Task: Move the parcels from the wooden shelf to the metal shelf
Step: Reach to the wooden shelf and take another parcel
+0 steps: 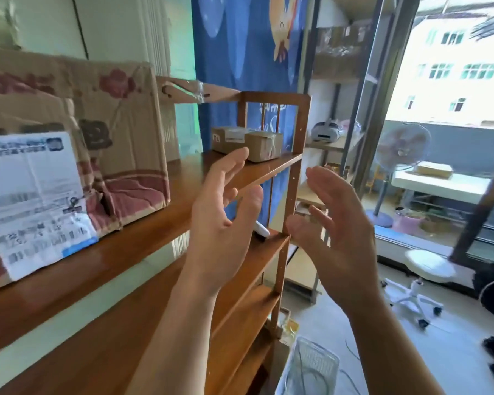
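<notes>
Both forearms reach up and forward beside the wooden shelf (143,212). The left hand (220,220) and right hand (337,232) are empty, fingers spread, palms facing each other, apart. A big box (69,155) sits on the shelf at left; two small parcels (247,142) sit at its far end, beyond the left fingertips (240,153).

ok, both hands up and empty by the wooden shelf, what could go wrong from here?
1. The two small parcels sit side by side at the far end of the wooden shelf, near its front edge. Reaching for one could nudge the other off.
2. The large box is creased and looks soft, so a two-handed grip from the left hand and right hand may buckle it.
3. The white stool stands on the floor to the right and could trip a loaded walk.
</notes>
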